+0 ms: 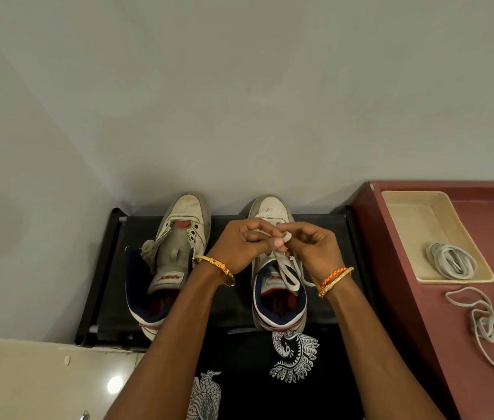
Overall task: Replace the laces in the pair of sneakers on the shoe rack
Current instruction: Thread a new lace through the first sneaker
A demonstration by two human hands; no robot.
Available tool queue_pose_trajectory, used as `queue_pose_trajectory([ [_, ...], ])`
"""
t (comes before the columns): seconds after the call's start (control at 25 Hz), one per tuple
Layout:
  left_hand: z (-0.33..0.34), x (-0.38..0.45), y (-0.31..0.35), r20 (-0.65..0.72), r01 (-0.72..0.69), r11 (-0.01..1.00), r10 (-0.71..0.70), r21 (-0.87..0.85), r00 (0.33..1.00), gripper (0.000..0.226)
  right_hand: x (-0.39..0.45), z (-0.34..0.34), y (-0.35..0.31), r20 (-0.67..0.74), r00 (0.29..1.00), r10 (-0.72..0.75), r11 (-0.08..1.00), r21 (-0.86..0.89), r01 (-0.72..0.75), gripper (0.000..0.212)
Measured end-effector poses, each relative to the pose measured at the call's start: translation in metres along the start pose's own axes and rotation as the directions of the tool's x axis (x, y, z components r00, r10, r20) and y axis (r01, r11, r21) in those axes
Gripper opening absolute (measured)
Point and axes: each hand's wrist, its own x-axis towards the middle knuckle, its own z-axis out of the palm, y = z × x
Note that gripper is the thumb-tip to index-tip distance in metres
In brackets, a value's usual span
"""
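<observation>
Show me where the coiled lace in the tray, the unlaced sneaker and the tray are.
coiled lace [451, 261], head view, middle of the coil
unlaced sneaker [174, 253], head view, on its tongue
tray [412, 213], head view, bare floor

Soft, even indoor light fills the view, rather dim. 1 bright round glare spot sits on the glossy floor tile [115, 384] at lower left. Faint shadows spread on the wall [239, 101] behind the shoes. Straight edges bow outward toward the borders (wide-angle distortion). Focus is fairly sharp throughout.
</observation>
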Motion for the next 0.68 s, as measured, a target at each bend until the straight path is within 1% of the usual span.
queue_pose_trajectory([
  [0.08, -0.0017, 0.0017, 0.0012, -0.034, 0.129, 0.989, -0.132, -0.070, 0.991, 0.030, 0.0000, -0.0003, -0.0010, 0.009, 1.000, -0.014, 0.998, 0.067, 0.014, 0.025],
  [0.12, -0.0022, 0.0029, 0.0007, -0.035, 0.163, 0.984, -0.166, -0.075, 0.985, 0.034, -0.0001, 0.0002, -0.0012, 0.031, 0.999, -0.014, 0.995, 0.098, 0.011, 0.026],
  [0.16, -0.0028, 0.0040, 0.0000, -0.023, 0.173, 0.983, -0.175, -0.067, 0.984, 0.036, -0.0001, 0.0002, -0.0009, 0.061, 0.998, -0.021, 0.995, 0.104, 0.015, 0.026],
  [0.24, -0.0049, 0.0044, -0.0010, 0.015, 0.140, 0.990, -0.140, -0.017, 0.990, 0.033, -0.0003, -0.0010, -0.0005, 0.128, 0.990, -0.050, 0.997, 0.068, 0.041, 0.024],
  [0.28, -0.0063, 0.0041, -0.0011, 0.007, 0.122, 0.992, -0.122, 0.013, 0.993, 0.030, -0.0005, -0.0028, -0.0004, 0.158, 0.986, -0.057, 0.997, 0.054, 0.049, 0.023],
  [0.36, -0.0086, 0.0039, -0.0007, -0.069, 0.125, 0.991, -0.121, 0.046, 0.990, 0.026, -0.0008, -0.0058, -0.0017, 0.197, 0.978, -0.064, 0.998, 0.037, 0.058, 0.021],
  [0.44, -0.0087, 0.0030, 0.0006, -0.106, 0.119, 0.990, -0.111, 0.074, 0.988, 0.025, 0.0001, -0.0073, -0.0022, 0.165, 0.983, -0.077, 0.996, -0.022, 0.081, 0.019],
  [0.48, -0.0079, 0.0023, 0.0008, -0.099, 0.089, 0.989, -0.077, 0.114, 0.992, 0.026, 0.0014, -0.0070, -0.0017, 0.128, 0.989, -0.080, 0.995, -0.054, 0.088, 0.017],
  [0.56, -0.0066, 0.0034, -0.0009, -0.089, -0.028, 0.952, 0.058, 0.304, 0.994, 0.029, 0.0037, -0.0052, 0.0001, 0.060, 0.996, -0.066, 0.994, -0.083, 0.071, 0.017],
  [0.6, -0.0059, 0.0042, -0.0011, -0.086, -0.086, 0.899, 0.136, 0.430, 0.987, 0.029, 0.0051, -0.0038, 0.0013, 0.035, 0.998, -0.049, 0.995, -0.086, 0.052, 0.016],
  [0.68, -0.0066, 0.0068, -0.0008, -0.065, -0.192, 0.741, 0.303, 0.643, 0.951, 0.026, 0.0072, -0.0016, 0.0027, 0.002, 1.000, -0.001, 0.997, -0.082, 0.001, 0.014],
])
